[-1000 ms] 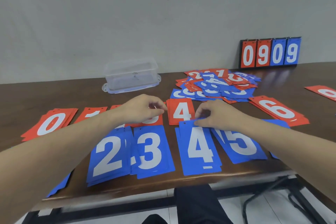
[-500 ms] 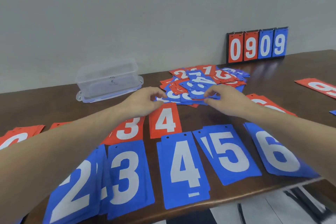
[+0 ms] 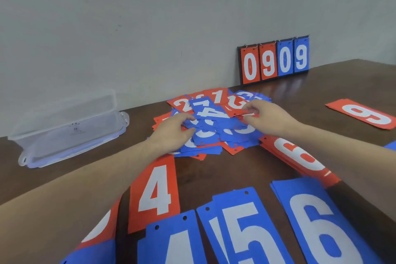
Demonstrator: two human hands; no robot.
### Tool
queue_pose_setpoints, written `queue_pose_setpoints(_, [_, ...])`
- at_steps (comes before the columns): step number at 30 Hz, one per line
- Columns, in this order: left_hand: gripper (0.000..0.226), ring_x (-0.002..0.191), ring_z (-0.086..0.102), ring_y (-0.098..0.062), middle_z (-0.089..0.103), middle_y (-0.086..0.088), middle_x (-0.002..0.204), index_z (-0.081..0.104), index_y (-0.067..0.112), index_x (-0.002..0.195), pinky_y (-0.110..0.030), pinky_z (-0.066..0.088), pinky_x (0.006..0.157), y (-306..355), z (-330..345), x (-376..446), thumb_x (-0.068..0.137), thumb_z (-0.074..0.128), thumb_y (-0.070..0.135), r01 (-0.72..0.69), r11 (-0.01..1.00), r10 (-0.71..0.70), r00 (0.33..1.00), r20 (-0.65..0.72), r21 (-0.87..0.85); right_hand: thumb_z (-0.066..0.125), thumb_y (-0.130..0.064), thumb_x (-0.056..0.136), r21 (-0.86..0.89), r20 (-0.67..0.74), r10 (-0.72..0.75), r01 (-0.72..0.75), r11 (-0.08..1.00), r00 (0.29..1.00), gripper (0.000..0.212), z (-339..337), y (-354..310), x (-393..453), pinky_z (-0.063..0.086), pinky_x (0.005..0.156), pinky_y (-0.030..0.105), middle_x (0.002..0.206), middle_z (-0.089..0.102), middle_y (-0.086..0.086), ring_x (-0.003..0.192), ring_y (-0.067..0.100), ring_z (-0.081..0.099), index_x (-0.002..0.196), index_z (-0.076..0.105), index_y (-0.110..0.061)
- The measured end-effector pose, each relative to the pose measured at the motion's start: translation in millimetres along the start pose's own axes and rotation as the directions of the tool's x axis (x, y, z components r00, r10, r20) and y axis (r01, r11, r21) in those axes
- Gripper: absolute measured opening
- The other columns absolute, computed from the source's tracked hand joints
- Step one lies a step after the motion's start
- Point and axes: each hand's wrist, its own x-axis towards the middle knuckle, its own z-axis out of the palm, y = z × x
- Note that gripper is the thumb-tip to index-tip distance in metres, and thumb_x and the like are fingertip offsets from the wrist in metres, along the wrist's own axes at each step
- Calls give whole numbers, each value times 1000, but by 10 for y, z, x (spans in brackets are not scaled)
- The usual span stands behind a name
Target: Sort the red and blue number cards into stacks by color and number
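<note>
A dark wooden worktop [image 3: 246, 169] is spread with sorted stacks: blue 6 [image 3: 321, 225], blue 5 [image 3: 244, 231], blue 4 [image 3: 177, 242], red 4 [image 3: 156, 191], red 6 [image 3: 297, 156]. The unsorted pile [image 3: 214, 122] is set mid-worktop, before a 0909 scoreboard [image 3: 274, 60]. A blue card in the pile is pinched by the left hand [image 3: 173, 133]; a red card's [image 3: 237, 105] edge is gripped by the right hand [image 3: 267, 118].

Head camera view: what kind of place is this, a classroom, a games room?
Hard to say; probably a plain indoor workroom. A dark wooden table stands against a bare grey wall. A flip scoreboard leans there, near a clear plastic box and a pile of number cards.
</note>
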Motion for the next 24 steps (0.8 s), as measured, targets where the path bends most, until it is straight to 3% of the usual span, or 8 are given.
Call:
queue_pose_setpoints(3, [32,127,52,-15,54,8,143,57,28,132,-21,33,95,39,119,230,100,57,32,-48,998,47,999,13,44,58,-24,94,-33,0,13,-13,999,1000,37,7,129,186,42,86,23,129,60,-5,113,13,58,130,58,-27])
queue_pose_setpoints(7, [30,126,53,-20,51,10,147,54,29,131,-36,35,109,76,225,454,101,54,34,-56,997,55,998,31,50,58,-25,95,-78,-23,-31,29,996,999,36,37,199,385,44,77,24,113,60,-5,102,15,61,131,57,-28])
queue_pose_setpoints(10, [39,138,43,-16,51,10,148,48,31,141,-41,23,119,59,258,545,104,46,43,-109,981,91,989,117,161,55,-30,98,-189,6,-73,73,979,997,43,117,213,491,46,100,36,137,55,-1,127,22,51,140,54,-25])
queue_pose_setpoints(16, [42,134,43,-9,54,16,142,50,36,141,-41,15,116,-14,195,479,105,34,50,-191,931,154,978,140,311,21,-47,108,-459,292,-16,155,875,956,49,192,133,521,19,122,41,164,26,-5,152,20,17,153,36,-36])
queue_pose_setpoints(18, [43,130,45,-11,56,15,137,51,37,140,-43,16,116,-42,138,429,104,33,52,-236,899,195,970,145,368,21,-48,107,-448,258,-13,132,884,966,49,165,139,465,27,118,41,157,39,0,147,22,29,145,48,-33])
queue_pose_setpoints(20, [44,127,46,-12,57,13,132,50,38,142,-43,17,117,-56,97,399,104,32,52,-248,880,196,967,165,405,28,-51,105,-388,160,-28,89,917,987,49,132,165,394,43,104,39,130,62,1,124,24,52,122,64,-23])
queue_pose_setpoints(22, [44,121,49,-13,57,11,123,49,36,144,-42,20,116,-46,78,388,104,35,51,-256,857,197,965,176,447,35,-56,102,-327,125,-1,42,944,992,44,110,199,326,49,89,36,106,65,-4,101,21,60,104,62,-22])
queue_pose_setpoints(24, [41,110,52,-12,55,11,109,57,35,137,-40,27,111,-20,76,388,103,39,49,-267,847,219,963,156,460,40,-59,100,-346,134,22,26,938,991,38,64,230,260,49,81,34,98,66,-5,90,18,61,96,57,-24])
